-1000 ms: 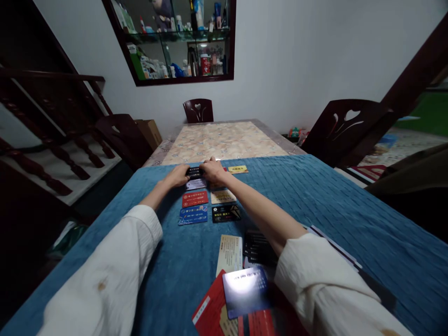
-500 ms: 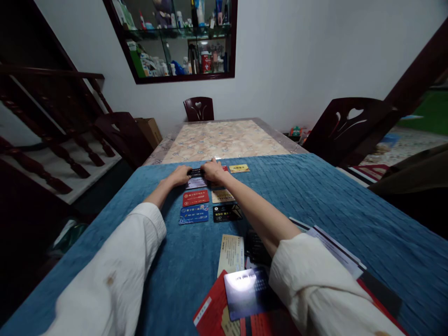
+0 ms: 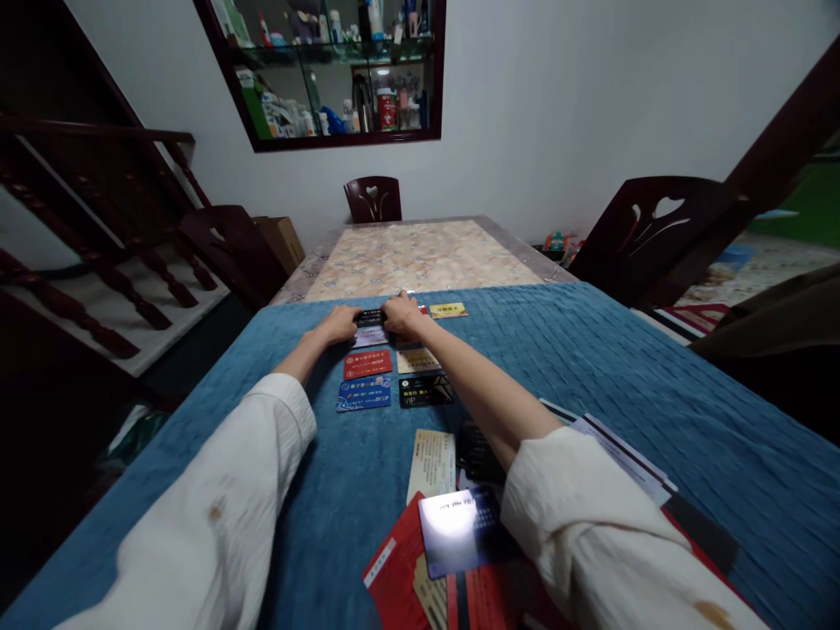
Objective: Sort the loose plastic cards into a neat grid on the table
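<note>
At the far end of the blue cloth (image 3: 315,525), my left hand (image 3: 337,325) has its curled fingers at the left end of a black card (image 3: 370,318). My right hand (image 3: 402,316) bends over that card's right end and hides part of the cards beside it. Just below the black card lies a silvery card (image 3: 371,336), close to my left fingertips. Nearer me, a red card (image 3: 367,364) and a blue card (image 3: 364,394) form the left column. A gold card (image 3: 418,360) and a black VIP card (image 3: 425,391) lie to their right.
A yellow card (image 3: 447,310) lies right of my right hand. Loose cards, including a shiny purple card (image 3: 463,534), a cream card (image 3: 431,464) and a red card (image 3: 400,560), overlap under my right forearm. Dark chairs (image 3: 656,232) flank the table.
The view has tipped down slightly, so everything sits a little higher in the picture. Both hands stay at the black card with hardly any movement.
</note>
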`<state>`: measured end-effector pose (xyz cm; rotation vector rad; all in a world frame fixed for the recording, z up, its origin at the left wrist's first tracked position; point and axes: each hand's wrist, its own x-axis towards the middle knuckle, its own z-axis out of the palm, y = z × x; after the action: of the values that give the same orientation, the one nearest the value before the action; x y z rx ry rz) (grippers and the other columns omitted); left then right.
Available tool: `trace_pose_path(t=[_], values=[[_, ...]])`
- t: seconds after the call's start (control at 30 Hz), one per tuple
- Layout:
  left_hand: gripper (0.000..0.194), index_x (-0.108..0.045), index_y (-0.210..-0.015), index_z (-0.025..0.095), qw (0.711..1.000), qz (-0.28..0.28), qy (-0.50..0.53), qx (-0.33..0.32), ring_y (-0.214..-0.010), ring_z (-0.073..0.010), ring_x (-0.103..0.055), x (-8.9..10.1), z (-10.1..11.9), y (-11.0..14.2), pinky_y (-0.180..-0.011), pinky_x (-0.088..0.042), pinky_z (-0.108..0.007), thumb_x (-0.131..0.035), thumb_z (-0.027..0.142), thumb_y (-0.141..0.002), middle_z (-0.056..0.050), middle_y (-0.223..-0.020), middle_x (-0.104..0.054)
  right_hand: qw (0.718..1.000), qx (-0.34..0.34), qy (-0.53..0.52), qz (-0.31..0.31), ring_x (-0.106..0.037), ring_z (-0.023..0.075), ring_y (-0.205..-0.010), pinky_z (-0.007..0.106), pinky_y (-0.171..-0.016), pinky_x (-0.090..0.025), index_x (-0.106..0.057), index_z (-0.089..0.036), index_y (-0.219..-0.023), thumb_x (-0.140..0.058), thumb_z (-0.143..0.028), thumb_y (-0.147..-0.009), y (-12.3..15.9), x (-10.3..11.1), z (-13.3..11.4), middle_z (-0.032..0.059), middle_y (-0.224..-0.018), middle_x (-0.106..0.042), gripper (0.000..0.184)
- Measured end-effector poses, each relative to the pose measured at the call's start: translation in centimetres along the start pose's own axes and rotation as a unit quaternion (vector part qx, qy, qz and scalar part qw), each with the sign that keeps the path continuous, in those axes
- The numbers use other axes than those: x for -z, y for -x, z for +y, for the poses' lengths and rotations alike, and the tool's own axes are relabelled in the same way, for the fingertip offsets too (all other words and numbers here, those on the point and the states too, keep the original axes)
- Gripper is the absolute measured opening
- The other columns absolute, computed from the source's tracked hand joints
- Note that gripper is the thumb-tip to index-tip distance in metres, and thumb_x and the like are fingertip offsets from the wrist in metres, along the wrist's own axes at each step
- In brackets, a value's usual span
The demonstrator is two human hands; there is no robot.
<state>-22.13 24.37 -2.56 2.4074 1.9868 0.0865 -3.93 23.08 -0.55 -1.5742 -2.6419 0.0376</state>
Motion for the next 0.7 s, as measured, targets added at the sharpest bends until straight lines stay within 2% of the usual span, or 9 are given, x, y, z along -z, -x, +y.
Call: trace_pose_path(t=[0.13,0.3,0.57,0.7], values=[[0.057,-0.061,-0.134,0.018,0.999,0.03,-0.005,0.023,-0.123,-0.031,-0.057,0.3,0.3,1.2,-0.105,-0.047,-0.042,-0.05,0.01,-0.079,-0.014,-0.13,-0.064,1.0,0.008,0.0,0.017,-0.043,0.0349,-0.127,0.047,-0.098,-0.043,-0.069,-0.017,-0.12,-0.055,-0.022,-0.083,0.4,0.3,0.4,0.0166,-0.135,-0.061,0.04],[0.046,-0.065,-0.127,0.018,0.998,0.067,-0.005,0.02,-0.122,-0.0332,-0.054,0.6,1.8,3.5,-0.101,-0.047,-0.046,-0.049,0.014,-0.084,-0.015,-0.127,-0.063,0.999,0.022,0.002,0.045,-0.043,0.0329,-0.123,0.045,-0.095,-0.042,-0.07,-0.022,-0.118,-0.053,-0.022,-0.087,1.5,0.6,1.2,0.0131,-0.131,-0.062,0.036],[0.037,-0.068,-0.12,0.015,0.994,0.105,0.002,-0.007,-0.121,-0.0314,-0.053,1.4,4.7,7.4,-0.099,-0.045,-0.046,-0.045,0.017,-0.091,-0.016,-0.125,-0.061,0.995,0.057,-0.004,0.086,-0.044,0.0325,-0.117,0.041,-0.089,-0.038,-0.072,-0.021,-0.108,-0.059,-0.024,-0.085,5.3,1.0,1.8,0.0122,-0.118,-0.068,0.027],[0.034,-0.071,-0.115,0.016,0.992,0.122,0.003,-0.02,-0.117,-0.0302,-0.054,1.6,5.8,9.1,-0.096,-0.046,-0.044,-0.046,0.018,-0.091,-0.014,-0.121,-0.063,0.992,0.076,-0.008,0.102,-0.043,0.0319,-0.114,0.039,-0.084,-0.033,-0.072,-0.02,-0.102,-0.054,-0.024,-0.089,7.7,1.1,1.9,0.0121,-0.113,-0.07,0.023]])
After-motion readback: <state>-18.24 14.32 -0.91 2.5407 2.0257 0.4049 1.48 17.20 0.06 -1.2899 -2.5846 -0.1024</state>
